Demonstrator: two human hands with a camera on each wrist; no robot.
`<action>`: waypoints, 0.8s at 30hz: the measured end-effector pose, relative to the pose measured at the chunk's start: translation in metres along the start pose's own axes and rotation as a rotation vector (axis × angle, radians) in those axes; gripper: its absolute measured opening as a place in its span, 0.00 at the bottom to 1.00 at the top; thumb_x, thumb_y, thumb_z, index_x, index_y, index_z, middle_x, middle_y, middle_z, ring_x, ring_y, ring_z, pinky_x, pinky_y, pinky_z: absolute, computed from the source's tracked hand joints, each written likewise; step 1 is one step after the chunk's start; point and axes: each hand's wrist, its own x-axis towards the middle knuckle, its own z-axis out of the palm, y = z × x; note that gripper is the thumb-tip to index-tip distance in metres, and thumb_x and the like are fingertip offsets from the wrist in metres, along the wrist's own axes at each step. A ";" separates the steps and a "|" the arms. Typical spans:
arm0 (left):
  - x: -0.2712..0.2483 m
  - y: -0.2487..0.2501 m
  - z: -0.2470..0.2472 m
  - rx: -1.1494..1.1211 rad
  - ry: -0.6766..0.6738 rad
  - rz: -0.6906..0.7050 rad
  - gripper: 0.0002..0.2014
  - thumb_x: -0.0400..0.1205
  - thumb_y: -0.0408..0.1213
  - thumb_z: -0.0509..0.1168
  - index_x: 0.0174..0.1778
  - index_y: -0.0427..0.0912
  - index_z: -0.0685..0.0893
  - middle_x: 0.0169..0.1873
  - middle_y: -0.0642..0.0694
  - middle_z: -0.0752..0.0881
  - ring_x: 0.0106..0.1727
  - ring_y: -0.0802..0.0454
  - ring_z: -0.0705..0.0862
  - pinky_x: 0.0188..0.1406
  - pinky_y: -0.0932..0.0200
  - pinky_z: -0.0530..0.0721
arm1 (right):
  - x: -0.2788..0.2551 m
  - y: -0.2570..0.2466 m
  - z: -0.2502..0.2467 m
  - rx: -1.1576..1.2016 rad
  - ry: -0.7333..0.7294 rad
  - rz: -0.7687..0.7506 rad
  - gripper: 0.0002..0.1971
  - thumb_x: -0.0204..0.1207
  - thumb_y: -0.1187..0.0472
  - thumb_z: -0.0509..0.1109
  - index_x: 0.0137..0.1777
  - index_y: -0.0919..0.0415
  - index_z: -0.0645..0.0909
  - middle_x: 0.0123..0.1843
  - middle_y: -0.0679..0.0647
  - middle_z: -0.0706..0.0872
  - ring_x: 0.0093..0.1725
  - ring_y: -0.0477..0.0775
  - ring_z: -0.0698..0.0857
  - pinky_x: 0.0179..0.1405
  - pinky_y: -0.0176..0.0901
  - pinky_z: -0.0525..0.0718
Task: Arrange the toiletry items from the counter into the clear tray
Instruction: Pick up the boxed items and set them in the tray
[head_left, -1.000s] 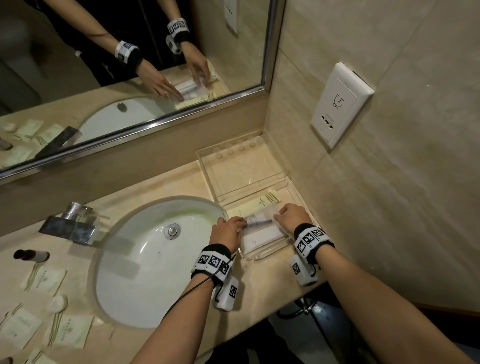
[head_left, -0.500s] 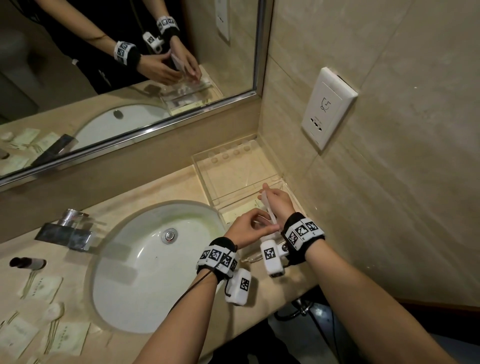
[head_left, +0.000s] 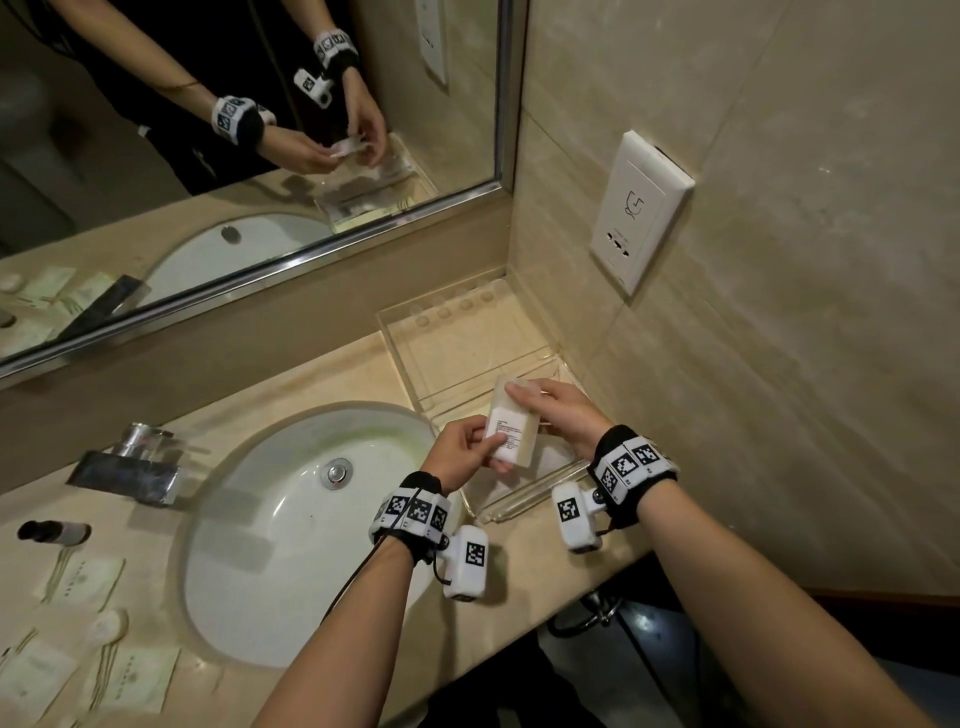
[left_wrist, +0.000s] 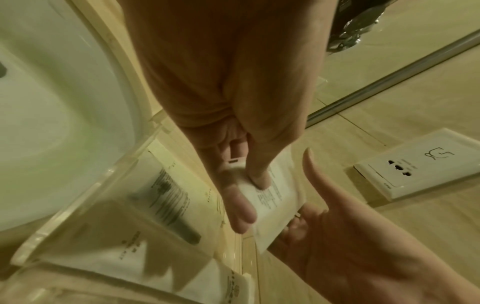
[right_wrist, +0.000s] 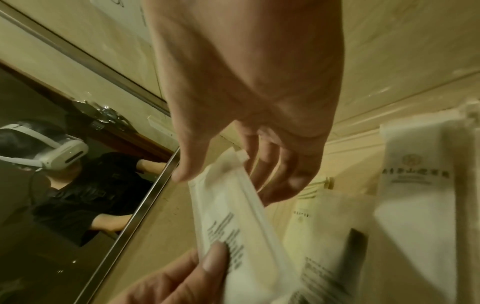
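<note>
above the clear tray (head_left: 470, 332), your left hand (head_left: 460, 457) pinches the near end of the white sachet (head_left: 511, 426) between thumb and fingers; your right hand (head_left: 558, 410) holds its far end with curled fingers. lower it flat beside the packets (left_wrist: 166, 193) already inside, printed side up, releasing both ends together.

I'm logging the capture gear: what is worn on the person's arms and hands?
Both forearms are bare, with no sleeves and no gloves. The left hand and right hand each have a black wristband carrying white square tags with black patterns. A small white camera box with its own tag hangs from each band. A thin black cable runs along the left forearm.
</note>
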 end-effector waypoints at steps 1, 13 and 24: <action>0.002 -0.002 -0.001 0.014 0.024 0.001 0.13 0.83 0.29 0.64 0.62 0.27 0.80 0.44 0.32 0.89 0.30 0.54 0.90 0.36 0.62 0.90 | -0.001 0.001 -0.002 -0.002 -0.017 -0.005 0.25 0.72 0.50 0.79 0.65 0.62 0.82 0.57 0.59 0.90 0.57 0.59 0.89 0.58 0.52 0.88; 0.006 -0.009 -0.005 0.237 0.378 0.105 0.08 0.72 0.30 0.74 0.41 0.47 0.85 0.35 0.46 0.88 0.38 0.52 0.84 0.42 0.62 0.85 | -0.004 0.004 -0.005 0.080 0.133 0.110 0.32 0.70 0.46 0.79 0.70 0.62 0.76 0.62 0.64 0.87 0.47 0.54 0.90 0.38 0.37 0.90; 0.007 -0.011 0.006 0.384 0.320 0.205 0.18 0.68 0.13 0.64 0.44 0.38 0.88 0.51 0.41 0.83 0.55 0.51 0.81 0.56 0.68 0.81 | 0.015 0.013 -0.003 -0.009 0.278 0.124 0.27 0.73 0.72 0.75 0.70 0.55 0.76 0.67 0.63 0.83 0.58 0.59 0.86 0.50 0.48 0.90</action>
